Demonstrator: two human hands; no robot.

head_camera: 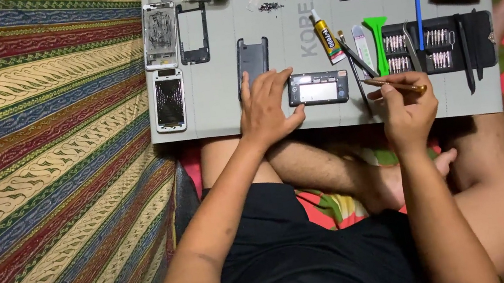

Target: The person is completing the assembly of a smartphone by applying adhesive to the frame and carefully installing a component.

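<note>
The right hand [408, 105] pinches a screwdriver [393, 83]; the left hand [265, 107] lies flat, released, touching the phone frame [318, 88]. At one o'clock, a black case [483, 37] holds screwdriver bits [418, 50].

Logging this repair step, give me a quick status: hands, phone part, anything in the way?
Left hand flat beside phone frame. Right hand holds brass-coloured tool. Tweezers lie between frame and tool.

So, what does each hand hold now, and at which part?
The right hand pinches a thin brass-coloured tool near its rear end. The left hand holds nothing; it rests flat, thumb touching the opened phone.
</note>
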